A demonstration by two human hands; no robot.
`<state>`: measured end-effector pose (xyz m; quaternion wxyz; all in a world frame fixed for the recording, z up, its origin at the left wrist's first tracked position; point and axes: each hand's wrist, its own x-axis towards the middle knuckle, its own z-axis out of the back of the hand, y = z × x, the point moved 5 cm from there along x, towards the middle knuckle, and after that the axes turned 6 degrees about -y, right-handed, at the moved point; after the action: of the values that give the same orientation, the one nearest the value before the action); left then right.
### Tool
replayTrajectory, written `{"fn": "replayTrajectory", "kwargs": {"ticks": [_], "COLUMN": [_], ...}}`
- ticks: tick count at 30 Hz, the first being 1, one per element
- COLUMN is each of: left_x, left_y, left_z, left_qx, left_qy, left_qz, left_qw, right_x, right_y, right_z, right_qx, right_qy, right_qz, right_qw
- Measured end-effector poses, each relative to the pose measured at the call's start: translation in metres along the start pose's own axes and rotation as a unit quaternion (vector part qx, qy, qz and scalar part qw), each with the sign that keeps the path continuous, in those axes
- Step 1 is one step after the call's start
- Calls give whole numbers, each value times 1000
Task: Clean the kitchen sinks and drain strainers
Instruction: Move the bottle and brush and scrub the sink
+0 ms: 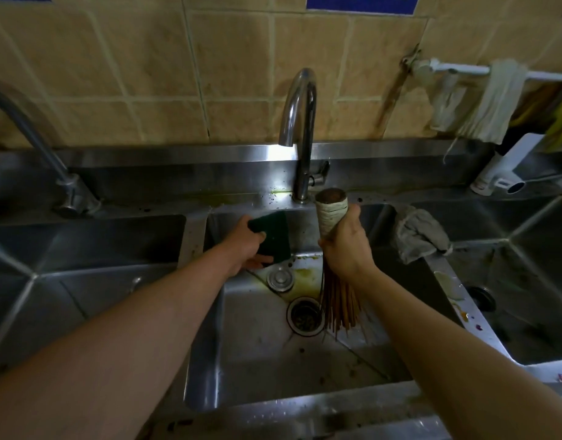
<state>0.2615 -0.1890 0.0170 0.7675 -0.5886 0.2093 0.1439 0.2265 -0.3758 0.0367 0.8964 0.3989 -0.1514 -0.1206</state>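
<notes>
Left hand (245,246) pinching dark green rectangular scouring pad (271,235) at 11 o'clock of round steel drain strainer (305,316); right hand (346,246) gripping bound bamboo-splint brush (336,271), bristles just at 3 o'clock of strainer; risk: splints flicking debris onto steel middle sink (260,354)

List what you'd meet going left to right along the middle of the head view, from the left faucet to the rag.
Grey angled faucet on the left → left hand holding a dark green scouring pad → right hand gripping a bamboo bristle brush with a wrapped handle → crumpled grey rag on the sink divider.
</notes>
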Motion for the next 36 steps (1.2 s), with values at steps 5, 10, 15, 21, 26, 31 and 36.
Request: {"fn": "replayTrajectory", "kwargs": {"ticks": [5, 10, 15, 21, 26, 31, 36], "left_x": [-8, -11, -10, -3, -2, -8, -8], "left_y": [-7, -4, -6, -10, -11, -17, -22], "left_z": [-15, -27, -33, -31, -21, -16, -13], "left_qx": [-7, -38, -94, -124, -89, -63, -60], "left_qy": [1, -34, -40, -39, -42, -48, -66], "left_qz": [-23, -12, 11, 16, 1, -38, -66], "left_qw": [1000, 999, 995, 991, 995, 996, 994], "right_x": [1, 3, 6, 5, 2, 2, 2], "right_y": [-4, -3, -9, -12, -11, -6, 0], "right_z": [6, 11, 18, 24, 27, 28, 26], "right_qx": [6, 15, 16, 11, 5, 3, -4], "right_qy": [12, 30, 40, 29, 26, 18, 17], "right_qz": [7, 17, 9, -7, -16, -25, -26], "right_qw": [1000, 999, 999, 1000, 1000, 1000, 1000]}}
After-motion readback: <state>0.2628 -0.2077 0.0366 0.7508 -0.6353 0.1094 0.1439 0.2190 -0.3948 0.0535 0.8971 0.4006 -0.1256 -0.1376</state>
